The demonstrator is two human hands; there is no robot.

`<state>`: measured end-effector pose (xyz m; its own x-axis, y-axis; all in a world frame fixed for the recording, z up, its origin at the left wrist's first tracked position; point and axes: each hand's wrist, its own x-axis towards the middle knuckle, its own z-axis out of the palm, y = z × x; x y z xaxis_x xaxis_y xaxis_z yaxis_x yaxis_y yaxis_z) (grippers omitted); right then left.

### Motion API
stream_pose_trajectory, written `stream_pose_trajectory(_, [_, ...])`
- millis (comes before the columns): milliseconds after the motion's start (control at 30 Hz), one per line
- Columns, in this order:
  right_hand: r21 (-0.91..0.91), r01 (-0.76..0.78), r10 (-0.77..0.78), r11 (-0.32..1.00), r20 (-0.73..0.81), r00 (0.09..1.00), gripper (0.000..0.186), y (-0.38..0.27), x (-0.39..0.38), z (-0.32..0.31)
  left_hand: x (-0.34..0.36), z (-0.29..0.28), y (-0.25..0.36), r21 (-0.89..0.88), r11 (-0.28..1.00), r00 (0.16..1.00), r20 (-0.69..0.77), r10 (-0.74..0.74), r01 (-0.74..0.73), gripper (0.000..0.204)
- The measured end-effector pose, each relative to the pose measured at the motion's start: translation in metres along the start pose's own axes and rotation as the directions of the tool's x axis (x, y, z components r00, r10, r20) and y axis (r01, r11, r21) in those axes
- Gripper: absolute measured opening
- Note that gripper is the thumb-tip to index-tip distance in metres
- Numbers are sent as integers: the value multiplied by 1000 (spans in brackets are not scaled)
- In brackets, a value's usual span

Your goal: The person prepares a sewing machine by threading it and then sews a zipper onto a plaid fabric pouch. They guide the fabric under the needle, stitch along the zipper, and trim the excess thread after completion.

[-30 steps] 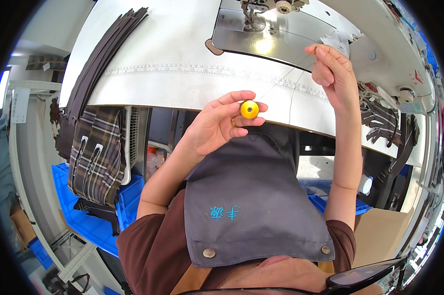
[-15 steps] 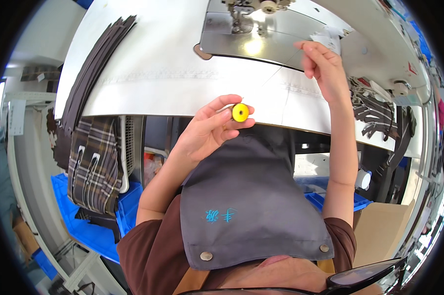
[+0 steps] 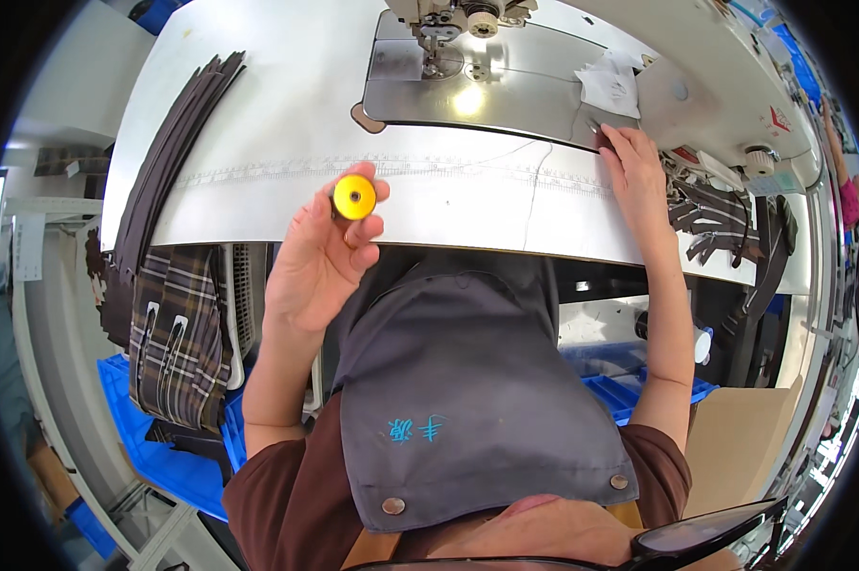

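Left hand (image 3: 320,257) pinches a yellow thread spool (image 3: 354,197), now raised higher over the white table edge (image 3: 258,205). Right hand (image 3: 634,176), previously lifted, now rests flat beside the sewing machine's metal bed plate (image 3: 487,95), fingers extended, holding nothing visible.

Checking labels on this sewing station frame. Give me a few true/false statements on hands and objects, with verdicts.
1. The left hand holds a small yellow bobbin in its fingertips. True.
2. The right hand rests in the person's lap. False: it lies on the white sewing table, fingertips at the edge of the metal machine bed.
3. A stack of dark strips lies on the left part of the table. True.
4. The yellow bobbin sits under the needle. False: it is held up near the table's front edge.
5. Plaid fabric hangs below the table on the left. True.
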<state>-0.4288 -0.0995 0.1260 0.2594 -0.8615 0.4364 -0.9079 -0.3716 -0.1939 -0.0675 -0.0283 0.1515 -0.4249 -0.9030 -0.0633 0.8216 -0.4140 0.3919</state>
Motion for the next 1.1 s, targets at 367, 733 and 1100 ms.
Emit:
stream_pose_trajectory(367, [352,-105,45,930,173,984,15,-32,21,-30,16,14,14,114,993,1000,14,21,-22,42])
stream_pose_trajectory(733, [410,139,-267,901,273,924,28,-110,44,-16,15,16,12,152,988,1000,4,-11,10,42])
stream_pose_trajectory(1100, [-27,-38,43,999,240,970,16,-85,57,17,-50,-13,32,-121,967,975,-38,220,-223,48])
